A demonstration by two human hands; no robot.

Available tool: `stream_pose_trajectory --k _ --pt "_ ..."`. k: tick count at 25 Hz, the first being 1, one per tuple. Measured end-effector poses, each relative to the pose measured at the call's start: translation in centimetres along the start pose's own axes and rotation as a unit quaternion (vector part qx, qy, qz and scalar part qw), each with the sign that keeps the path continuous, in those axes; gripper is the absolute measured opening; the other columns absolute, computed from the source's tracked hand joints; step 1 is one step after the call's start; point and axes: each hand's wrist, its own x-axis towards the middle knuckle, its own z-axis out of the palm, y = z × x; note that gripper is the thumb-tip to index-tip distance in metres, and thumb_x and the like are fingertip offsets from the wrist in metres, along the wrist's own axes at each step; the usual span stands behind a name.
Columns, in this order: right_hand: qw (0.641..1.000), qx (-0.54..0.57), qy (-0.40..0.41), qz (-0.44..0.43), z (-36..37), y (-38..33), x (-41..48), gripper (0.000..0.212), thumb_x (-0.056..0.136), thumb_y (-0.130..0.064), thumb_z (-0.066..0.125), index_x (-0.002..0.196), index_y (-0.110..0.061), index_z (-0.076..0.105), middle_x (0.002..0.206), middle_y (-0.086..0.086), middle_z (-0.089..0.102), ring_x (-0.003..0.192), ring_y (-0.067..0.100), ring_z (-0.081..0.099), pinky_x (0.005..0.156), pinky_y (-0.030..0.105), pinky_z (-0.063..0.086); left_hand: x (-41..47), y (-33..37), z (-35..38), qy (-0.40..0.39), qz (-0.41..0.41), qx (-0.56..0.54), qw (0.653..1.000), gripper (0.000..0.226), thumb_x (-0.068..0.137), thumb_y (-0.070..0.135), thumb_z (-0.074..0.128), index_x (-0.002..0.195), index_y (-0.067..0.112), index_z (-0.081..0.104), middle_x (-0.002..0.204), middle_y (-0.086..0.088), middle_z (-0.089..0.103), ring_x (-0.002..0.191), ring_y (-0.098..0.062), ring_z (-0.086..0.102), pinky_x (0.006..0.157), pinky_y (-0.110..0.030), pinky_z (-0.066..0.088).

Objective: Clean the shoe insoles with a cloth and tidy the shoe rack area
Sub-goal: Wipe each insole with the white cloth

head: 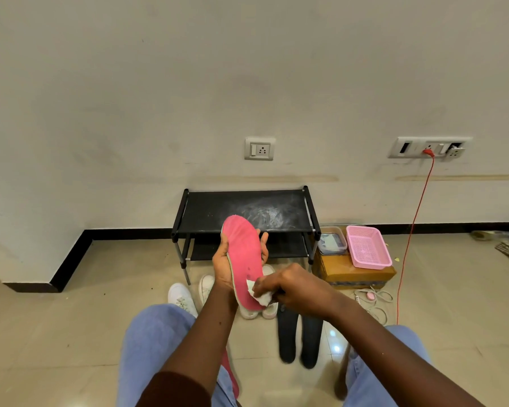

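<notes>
Right hand (291, 289) presses cloth (260, 295) on insole (243, 254).

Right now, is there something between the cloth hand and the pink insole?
Nothing visible. The right hand presses the cloth straight onto the lower part of the pink insole, which the left hand holds up in front of the rack.

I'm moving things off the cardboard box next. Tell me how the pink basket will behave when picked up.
The pink basket is probably light: it is thin perforated plastic and looks empty. It may flex a little if held by one rim. It overhangs the cardboard box beside a clear container, so a push could well tip or slide it off.
</notes>
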Motion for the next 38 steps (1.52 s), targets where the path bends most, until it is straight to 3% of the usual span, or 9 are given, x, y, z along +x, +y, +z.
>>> stream_pose_trajectory --k 3,8,13,16,21,25,30,35,38 --pt "0.997 0.06 0.005 0.046 -0.7 0.7 0.0 0.03 0.085 -0.001 0.06 0.11 -0.016 0.068 0.106 0.002 0.07 0.092 0.013 0.067 0.083 0.027 0.053 0.5 -0.2 -0.2 -0.014 -0.02 0.004 1.0 0.075 0.089 0.062 0.037 0.111 -0.004 0.066 0.114 -0.022 0.064 0.103 -0.027 0.054 0.074 -0.033 0.055" --pt "0.936 0.132 0.309 0.103 -0.9 -0.3 1.0 0.025 0.083 0.005 0.06 0.102 -0.007 0.071 0.098 0.006 0.072 0.086 0.012 0.066 0.077 0.018 0.051 0.4 -1.5 0.4 -0.035 -0.033 0.085 0.995 0.083 0.086 0.065 0.038 0.132 -0.003 0.049 0.122 -0.021 0.058 0.105 -0.033 0.063 0.088 -0.044 0.053" --pt "0.985 -0.025 0.122 0.118 1.2 -1.0 2.6 0.031 0.091 -0.003 0.045 0.107 -0.013 0.068 0.114 0.004 0.065 0.115 0.02 0.05 0.105 0.039 0.028 0.9 -2.6 0.7 -0.02 -0.043 0.095 0.994 0.085 0.077 0.07 0.044 0.118 -0.002 0.063 0.123 -0.019 0.06 0.11 -0.032 0.061 0.094 -0.042 0.05" --pt "0.972 0.014 0.166 0.168 1.0 -0.8 2.9 0.027 0.093 -0.006 0.046 0.108 -0.009 0.068 0.112 0.008 0.062 0.109 0.022 0.05 0.099 0.028 0.029 1.5 -2.9 -0.5 0.025 -0.011 0.14 0.99 0.085 0.084 0.066 0.046 0.122 -0.009 0.056 0.126 -0.027 0.055 0.119 -0.034 0.055 0.109 -0.042 0.037" --pt "0.951 0.034 0.239 0.193 -1.0 0.4 4.3 0.017 0.088 -0.004 0.057 0.092 0.0 0.073 0.088 0.016 0.066 0.08 0.026 0.062 0.076 0.039 0.05 0.7 -3.9 0.9 0.008 0.013 0.184 0.983 0.034 0.079 0.037 0.069 0.083 0.004 0.073 0.077 -0.01 0.072 0.075 -0.02 0.071 0.068 -0.028 0.058" --pt "0.941 0.037 0.25 0.226 -2.5 1.1 5.1 0.02 0.089 -0.014 0.058 0.088 0.001 0.072 0.087 0.019 0.066 0.076 0.025 0.062 0.074 0.037 0.05 0.8 -4.3 0.9 0.028 -0.007 0.115 0.993 0.056 0.094 0.039 0.034 0.073 0.009 0.076 0.069 -0.007 0.07 0.066 -0.019 0.07 0.062 -0.027 0.058" --pt "0.975 0.004 0.12 0.188 -1.9 0.3 4.2 0.031 0.092 -0.002 0.045 0.118 -0.007 0.062 0.115 0.009 0.057 0.103 0.022 0.055 0.091 0.031 0.045 0.7 -3.7 1.4 0.07 0.002 0.151 0.986 0.078 0.102 0.04 0.021 0.052 0.007 0.071 0.05 -0.006 0.063 0.046 -0.014 0.064 0.044 -0.018 0.051" --pt "0.98 -0.001 0.101 0.17 -1.6 -0.6 2.6 0.029 0.092 -0.003 0.049 0.117 -0.008 0.063 0.114 0.009 0.06 0.102 0.019 0.056 0.089 0.026 0.045 1.6 -3.7 0.2 0.098 0.011 0.164 0.982 0.075 0.096 0.058 0.026 0.095 -0.006 0.066 0.072 -0.018 0.068 0.067 -0.025 0.071 0.06 -0.028 0.058" --pt "0.981 0.003 0.086 0.175 -1.0 -1.2 1.6 0.023 0.091 -0.011 0.053 0.109 -0.006 0.068 0.107 0.009 0.066 0.092 0.018 0.061 0.084 0.029 0.048 1.0 -3.9 0.2 0.101 -0.012 0.163 0.981 0.069 0.098 0.053 0.023 0.095 -0.003 0.061 0.073 -0.018 0.07 0.067 -0.025 0.07 0.062 -0.031 0.058"
